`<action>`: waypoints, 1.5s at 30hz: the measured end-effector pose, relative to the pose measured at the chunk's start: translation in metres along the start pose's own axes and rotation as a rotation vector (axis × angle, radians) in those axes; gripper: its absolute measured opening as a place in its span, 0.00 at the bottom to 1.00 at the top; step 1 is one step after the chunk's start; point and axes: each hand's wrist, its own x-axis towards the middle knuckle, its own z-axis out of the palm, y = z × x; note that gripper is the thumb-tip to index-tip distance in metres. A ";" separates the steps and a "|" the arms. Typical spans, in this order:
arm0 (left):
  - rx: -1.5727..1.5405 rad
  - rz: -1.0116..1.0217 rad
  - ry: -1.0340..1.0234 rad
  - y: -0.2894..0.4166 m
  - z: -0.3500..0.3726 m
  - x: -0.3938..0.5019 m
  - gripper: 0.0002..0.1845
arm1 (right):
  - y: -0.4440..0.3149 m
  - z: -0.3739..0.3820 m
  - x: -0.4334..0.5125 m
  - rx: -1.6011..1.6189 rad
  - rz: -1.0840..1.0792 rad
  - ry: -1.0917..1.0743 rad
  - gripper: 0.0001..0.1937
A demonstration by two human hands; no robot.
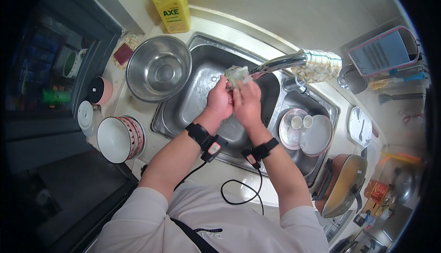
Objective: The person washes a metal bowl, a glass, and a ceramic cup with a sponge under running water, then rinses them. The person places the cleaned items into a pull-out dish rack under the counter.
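Note:
Under the curved metal faucet [279,63], both my hands are together over the large basin of the stainless steel sink [187,80]. A pale, greenish crumpled piece [237,73], perhaps a wet cloth, sticks up between them; its exact kind is unclear. My left hand [219,99] grips it from the left, fingers curled. My right hand [247,103] presses on it from the right, close to the spout, and is slightly blurred. What lies between the palms is hidden.
A steel bowl [137,70] overlaps the sink's left rim. Stacked bowls [113,139] stand on the left counter. Plates [317,136] and two small cups [296,122] sit in the right basin. Behind are a yellow AXE bottle [172,8] and, rightward, a lidded pan [344,186].

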 end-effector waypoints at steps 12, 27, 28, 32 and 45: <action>0.882 0.398 0.146 -0.009 -0.014 0.008 0.18 | -0.009 0.003 -0.007 0.155 0.131 -0.140 0.15; 0.653 0.373 0.176 -0.006 0.015 -0.003 0.16 | -0.012 0.016 -0.006 0.075 0.127 0.071 0.15; 0.598 0.436 0.193 -0.005 0.014 -0.002 0.14 | -0.010 0.018 -0.008 0.162 0.241 0.084 0.15; 0.286 0.295 0.260 -0.003 0.008 -0.002 0.16 | 0.003 0.017 -0.007 0.423 0.433 0.144 0.18; -0.042 0.078 0.240 -0.007 -0.017 0.004 0.22 | 0.009 0.013 -0.012 0.811 0.548 0.175 0.32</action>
